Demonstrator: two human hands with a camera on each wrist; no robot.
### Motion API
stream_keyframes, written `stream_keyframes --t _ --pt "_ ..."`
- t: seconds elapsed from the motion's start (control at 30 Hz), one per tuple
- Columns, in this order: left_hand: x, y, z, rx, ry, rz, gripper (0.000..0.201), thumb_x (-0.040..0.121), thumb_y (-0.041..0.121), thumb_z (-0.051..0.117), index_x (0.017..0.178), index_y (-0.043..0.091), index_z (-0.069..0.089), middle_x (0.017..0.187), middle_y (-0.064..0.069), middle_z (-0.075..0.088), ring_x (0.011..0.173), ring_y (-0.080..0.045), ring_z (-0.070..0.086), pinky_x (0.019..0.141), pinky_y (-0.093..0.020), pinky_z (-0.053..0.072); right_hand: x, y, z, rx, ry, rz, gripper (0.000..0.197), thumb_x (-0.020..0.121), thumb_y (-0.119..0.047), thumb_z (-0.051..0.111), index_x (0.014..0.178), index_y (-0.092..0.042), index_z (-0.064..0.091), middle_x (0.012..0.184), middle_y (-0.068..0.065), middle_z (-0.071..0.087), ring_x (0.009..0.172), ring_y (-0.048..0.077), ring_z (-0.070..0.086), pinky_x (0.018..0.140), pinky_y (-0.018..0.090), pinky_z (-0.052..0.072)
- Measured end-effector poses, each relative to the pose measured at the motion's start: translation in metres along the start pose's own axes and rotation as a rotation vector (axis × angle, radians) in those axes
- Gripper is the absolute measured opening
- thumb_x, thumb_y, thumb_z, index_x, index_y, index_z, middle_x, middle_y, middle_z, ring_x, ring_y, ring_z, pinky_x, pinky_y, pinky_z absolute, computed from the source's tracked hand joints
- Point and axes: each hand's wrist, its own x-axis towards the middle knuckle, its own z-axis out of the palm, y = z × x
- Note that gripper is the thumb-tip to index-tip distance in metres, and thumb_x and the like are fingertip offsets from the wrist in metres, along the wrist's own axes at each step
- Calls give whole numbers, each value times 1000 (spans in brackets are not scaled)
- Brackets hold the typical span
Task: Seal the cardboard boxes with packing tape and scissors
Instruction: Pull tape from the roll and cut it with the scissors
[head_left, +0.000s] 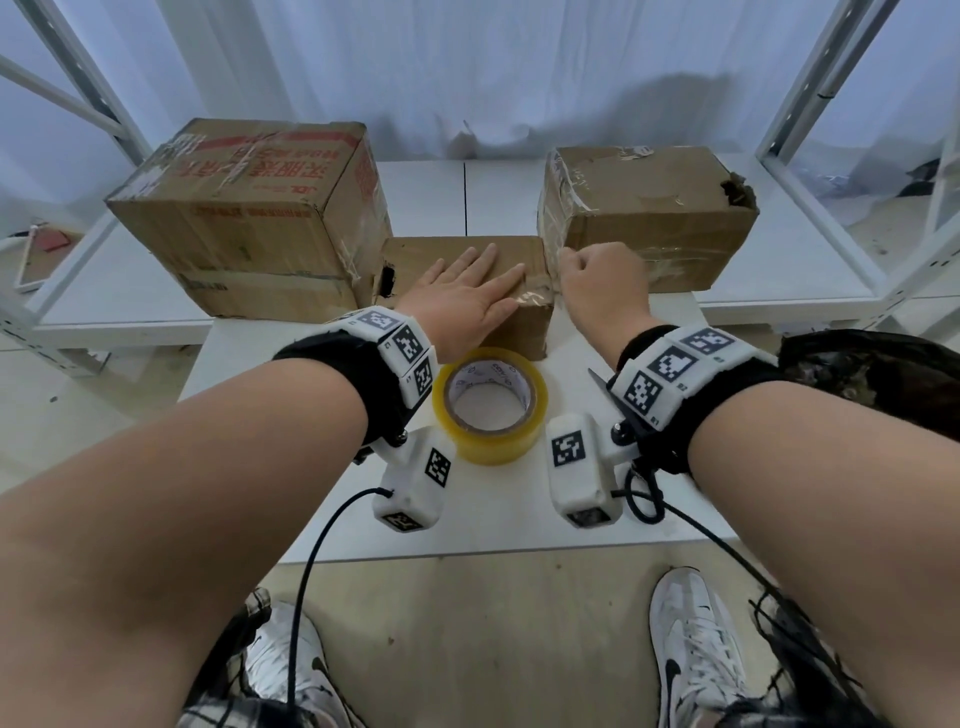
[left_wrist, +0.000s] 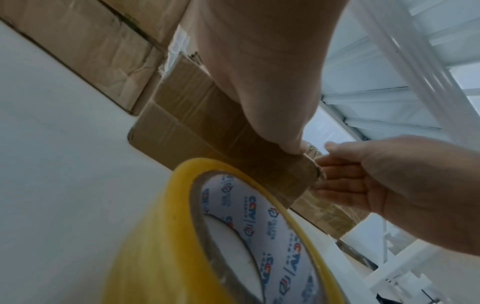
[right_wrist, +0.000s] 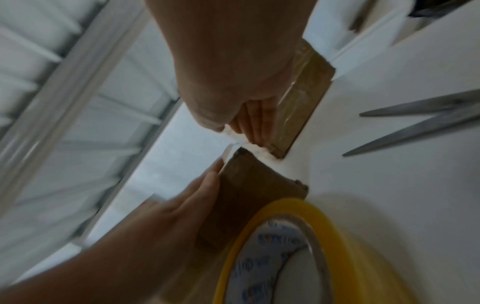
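Observation:
A small cardboard box (head_left: 519, 252) (left_wrist: 194, 127) (right_wrist: 249, 185) stands at the middle of the white table (head_left: 249, 364). My left hand (head_left: 462, 296) (left_wrist: 259, 72) (right_wrist: 182, 205) lies flat on its top, fingers straight, thumb at the right edge over shiny clear tape (head_left: 532, 297). My right hand (head_left: 597, 280) (left_wrist: 363, 176) (right_wrist: 233, 72) reaches down into the gap at the box's right side, fingers (left_wrist: 337, 181) straight against that taped side. The yellow tape roll (head_left: 491, 447) (left_wrist: 155, 246) (right_wrist: 259, 222) lies flat before the box. Scissors (head_left: 600, 382) (right_wrist: 415, 130) lie open under my right wrist.
A large printed cardboard box (head_left: 244, 208) stands at the back left, touching the small one. A taped brown box (head_left: 649, 208) stands at the back right, close beside my right hand. A black bag (head_left: 872, 374) lies at the right. White shelf frames (head_left: 810, 104) flank the table.

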Motion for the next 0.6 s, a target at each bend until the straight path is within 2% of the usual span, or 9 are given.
stream_keyframes --t 0.1,0.17,0.23,0.3,0.33,0.43,0.5,0.57,0.6 --pt "0 2 1 4 3 -5 53 101 51 11 152 38 0 162 2 -9 148 -16 -8 119 -39 -3 -7 -8 12 -126 -215 15 40 102 -20 37 62 -17 38 69 6 43 78 22 45 68 28 37" --pt "0 2 2 6 9 -11 53 102 51 11 152 38 0 162 2 -9 148 -17 -8 119 -39 -4 -5 -8 16 -82 -254 74 27 101 -18 38 82 -9 54 81 11 46 85 22 43 74 29 36" --pt "-1 2 2 8 9 -8 53 102 51 12 152 37 -1 162 1 -9 148 -17 -8 119 -38 -4 -2 -8 18 29 -258 128 31 101 -19 40 109 4 60 93 14 52 87 25 49 82 32 46" --pt "-1 1 2 7 5 9 54 102 49 13 153 35 -1 161 1 -9 148 -17 -8 119 -37 -3 -1 -6 18 185 -265 204 37 101 -23 42 112 8 59 101 19 62 96 31 60 92 42 51" --pt "-1 -1 1 7 6 24 55 103 48 15 153 32 0 162 0 -8 148 -18 -7 119 -36 -2 -1 -4 18 276 -280 244 37 101 -26 42 111 6 60 105 21 63 100 34 62 92 45 51" --pt "-2 -9 -1 1 25 73 56 104 41 22 154 23 4 162 -2 -4 149 -18 -4 119 -31 0 -5 4 13 481 -413 350 39 102 -37 37 112 -7 61 106 12 64 97 28 63 84 38 51" --pt "-3 -12 0 -17 43 81 57 104 38 26 154 19 7 162 -2 -2 149 -17 -2 117 -28 0 -6 9 10 368 -449 267 44 102 -44 34 116 -11 59 109 11 63 100 27 61 90 39 49" --pt "-6 -13 0 -55 73 90 58 103 37 33 154 17 11 162 -2 2 149 -16 1 117 -27 2 -5 13 12 107 -310 31 51 103 -42 33 135 -6 48 133 15 54 123 28 51 104 39 38" --pt "-8 -14 0 -93 91 107 60 102 36 39 153 17 16 162 -2 6 148 -16 4 117 -26 4 -5 12 13 0 -240 -104 54 103 -40 33 144 -5 37 146 14 43 136 27 39 111 36 30"
